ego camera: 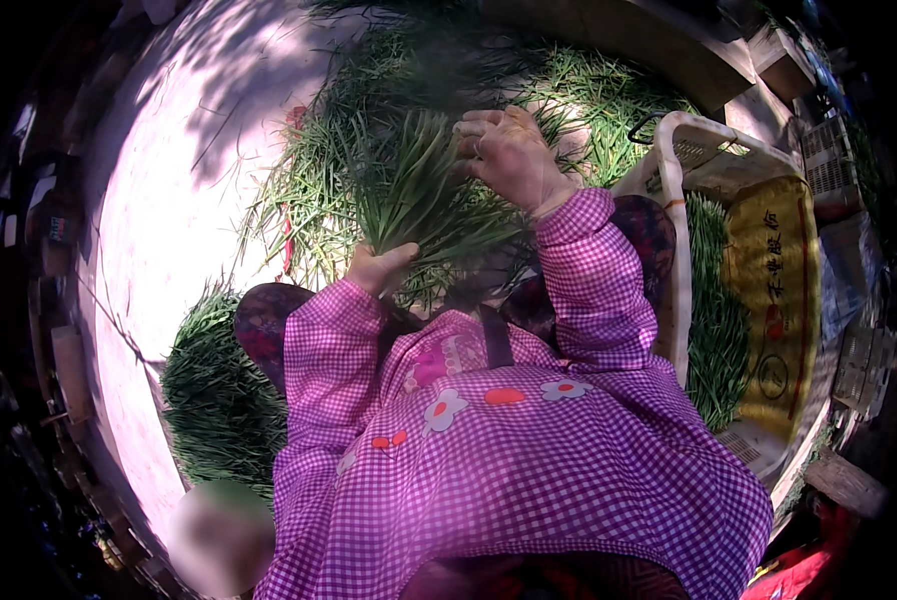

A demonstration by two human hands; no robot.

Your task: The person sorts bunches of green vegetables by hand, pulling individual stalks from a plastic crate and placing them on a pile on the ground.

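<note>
My left hand grips a bunch of long green leaves, which look like Chinese chives, with the thumb laid across it. The bunch fans out away from me, its paler ends pointing up and forward. My right hand is raised beside the bunch's far right side, fingers spread and holding nothing I can see; whether the fingertips touch the leaves, I cannot tell. Beneath and beyond both hands lies a loose, tangled heap of the same leaves on the ground.
To my right stands a white plastic crate with a yellow printed sack and neatly laid leaves inside. On my left is a dense pile of leaves. A concrete ledge runs along the far right.
</note>
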